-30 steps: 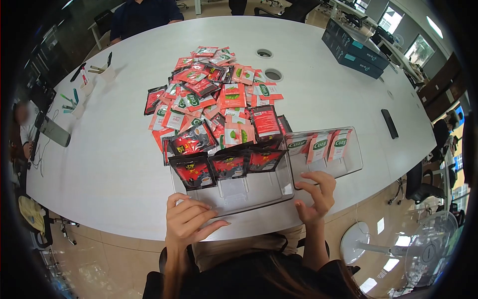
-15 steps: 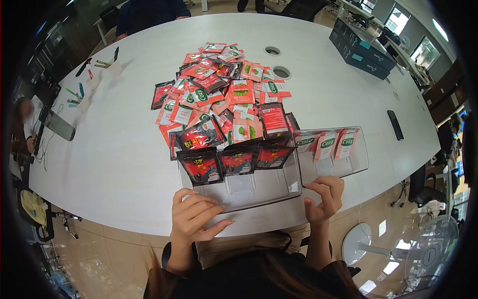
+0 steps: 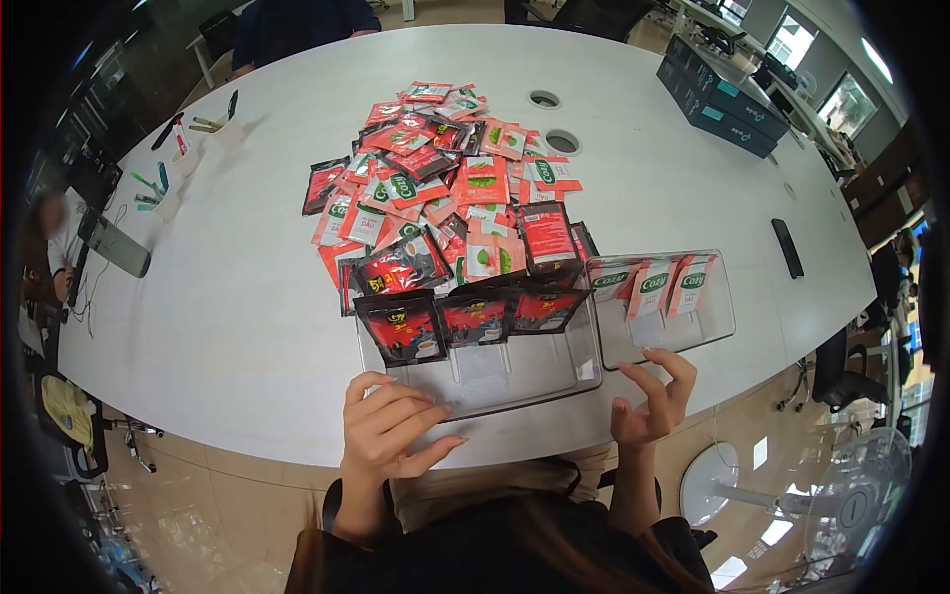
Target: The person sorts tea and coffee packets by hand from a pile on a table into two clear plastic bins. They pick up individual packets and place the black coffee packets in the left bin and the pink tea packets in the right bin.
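My left hand [image 3: 388, 426] rests at the front left corner of a larger clear plastic tray [image 3: 515, 404], its fingers and thumb apart and its fingertips over the rim. Black-and-red coffee sachets [image 3: 401, 327] stand in a row along the back of that tray. To the right, a smaller clear tray [image 3: 720, 322] holds pink-and-white Cozy tea sachets [image 3: 650, 287] leaning at its back. My right hand [image 3: 655, 401] is at this tray's front edge, fingers bent and spread, thumb apart from them, with nothing between.
A heap of mixed tea and coffee sachets [image 3: 435, 188] lies behind the trays. Dark boxes [image 3: 720, 99] and a black phone-like object [image 3: 787, 247] are at the right. Pen cups [image 3: 228, 132] and a grey bottle-like object [image 3: 121, 247] stand left. A person [image 3: 302, 30] sits across the table.
My right hand has shifted slightly right along the smaller tray's front edge. My left hand and the sachets stay almost as they were.
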`<act>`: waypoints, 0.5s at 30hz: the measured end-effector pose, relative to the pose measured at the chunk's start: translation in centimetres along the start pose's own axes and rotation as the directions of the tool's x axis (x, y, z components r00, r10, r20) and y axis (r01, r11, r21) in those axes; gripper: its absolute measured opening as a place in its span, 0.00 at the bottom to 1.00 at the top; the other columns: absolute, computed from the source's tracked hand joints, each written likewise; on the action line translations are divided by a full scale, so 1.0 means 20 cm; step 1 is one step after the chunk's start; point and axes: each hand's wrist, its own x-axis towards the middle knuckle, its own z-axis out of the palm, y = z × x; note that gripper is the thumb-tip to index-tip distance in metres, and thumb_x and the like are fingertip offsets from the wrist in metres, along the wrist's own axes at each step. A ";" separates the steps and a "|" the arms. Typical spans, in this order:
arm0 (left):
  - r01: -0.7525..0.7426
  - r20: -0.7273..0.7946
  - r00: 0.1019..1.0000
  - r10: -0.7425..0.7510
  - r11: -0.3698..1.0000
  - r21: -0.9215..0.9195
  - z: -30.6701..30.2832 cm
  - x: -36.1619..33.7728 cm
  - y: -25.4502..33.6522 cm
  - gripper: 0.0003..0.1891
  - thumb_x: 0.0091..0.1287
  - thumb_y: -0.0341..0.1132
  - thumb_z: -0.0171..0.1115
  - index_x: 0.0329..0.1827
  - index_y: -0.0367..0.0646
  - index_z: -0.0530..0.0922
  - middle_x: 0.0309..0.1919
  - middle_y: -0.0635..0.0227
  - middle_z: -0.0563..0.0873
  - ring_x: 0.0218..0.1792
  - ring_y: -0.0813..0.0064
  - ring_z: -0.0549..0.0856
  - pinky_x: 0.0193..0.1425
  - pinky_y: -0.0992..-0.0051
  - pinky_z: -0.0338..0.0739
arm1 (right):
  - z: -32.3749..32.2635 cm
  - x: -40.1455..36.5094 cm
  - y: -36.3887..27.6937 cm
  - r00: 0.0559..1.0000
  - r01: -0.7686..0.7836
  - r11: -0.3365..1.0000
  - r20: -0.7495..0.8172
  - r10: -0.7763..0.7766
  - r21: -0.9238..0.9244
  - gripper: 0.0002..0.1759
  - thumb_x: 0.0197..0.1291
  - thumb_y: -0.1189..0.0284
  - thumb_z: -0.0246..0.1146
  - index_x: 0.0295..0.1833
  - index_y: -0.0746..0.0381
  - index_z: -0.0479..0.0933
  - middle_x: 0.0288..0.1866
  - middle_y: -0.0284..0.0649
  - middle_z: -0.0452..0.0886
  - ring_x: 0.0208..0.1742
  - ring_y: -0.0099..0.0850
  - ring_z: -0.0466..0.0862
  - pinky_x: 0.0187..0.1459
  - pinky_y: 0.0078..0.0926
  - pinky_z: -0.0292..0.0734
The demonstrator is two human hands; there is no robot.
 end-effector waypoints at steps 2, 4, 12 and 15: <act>0.013 -0.004 1.000 -0.013 1.000 -0.004 0.01 -0.02 -0.01 0.13 0.44 0.46 0.74 0.28 0.50 0.86 0.23 0.76 0.84 0.30 0.77 0.83 0.49 0.69 0.67 | 0.01 -0.02 0.01 0.997 -0.080 0.992 0.009 0.080 0.093 0.20 0.59 0.53 0.65 0.35 0.61 0.84 0.41 0.41 0.81 0.41 0.38 0.78 0.44 0.34 0.72; 0.018 -0.008 1.000 -0.018 1.000 -0.007 0.02 -0.03 -0.01 0.13 0.44 0.47 0.73 0.29 0.49 0.87 0.24 0.75 0.85 0.31 0.77 0.83 0.49 0.68 0.66 | -0.01 -0.03 0.01 0.996 -0.036 0.999 0.077 0.033 0.037 0.20 0.59 0.54 0.65 0.35 0.61 0.84 0.41 0.41 0.81 0.41 0.38 0.78 0.45 0.34 0.72; -0.002 -0.007 1.000 0.002 1.000 -0.004 0.00 0.01 0.00 0.12 0.44 0.42 0.77 0.28 0.50 0.85 0.23 0.77 0.83 0.30 0.77 0.83 0.47 0.71 0.69 | 0.00 -0.01 0.01 0.999 -0.031 0.998 0.040 0.029 0.054 0.19 0.59 0.56 0.65 0.36 0.63 0.83 0.40 0.41 0.81 0.40 0.39 0.78 0.44 0.34 0.72; 0.009 0.000 1.000 -0.009 1.000 -0.006 0.00 0.00 0.00 0.12 0.44 0.42 0.77 0.28 0.50 0.85 0.23 0.77 0.83 0.31 0.78 0.83 0.47 0.71 0.69 | -0.02 -0.01 0.02 0.996 0.006 0.999 0.092 -0.010 0.041 0.19 0.60 0.56 0.65 0.37 0.63 0.83 0.40 0.42 0.81 0.41 0.40 0.78 0.44 0.35 0.72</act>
